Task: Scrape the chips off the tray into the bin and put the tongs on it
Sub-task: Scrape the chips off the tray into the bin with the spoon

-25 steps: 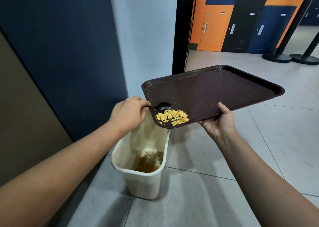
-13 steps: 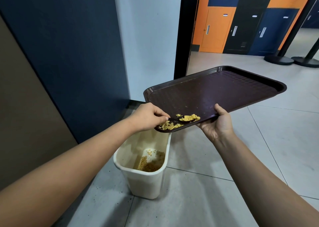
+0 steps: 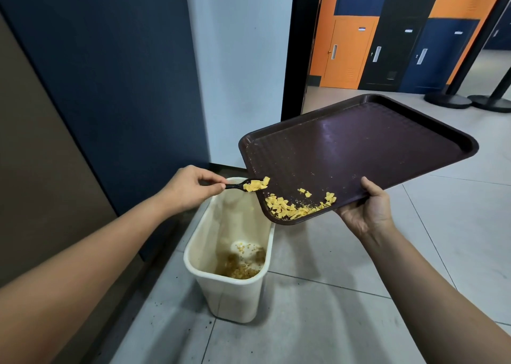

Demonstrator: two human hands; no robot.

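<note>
Head view: no readable writing on tray (image 3: 359,153) or bin (image 3: 229,294).

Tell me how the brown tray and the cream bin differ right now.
The dark brown plastic tray is flat and shallow; the cream plastic bin is deep and tall. The tray is held tilted in the air by the right hand; the bin stands upright on the floor. The tray's yellow chips are bright and gathered at its low edge; the bin's scraps lie darker at its bottom. Both hold chip bits.
</note>
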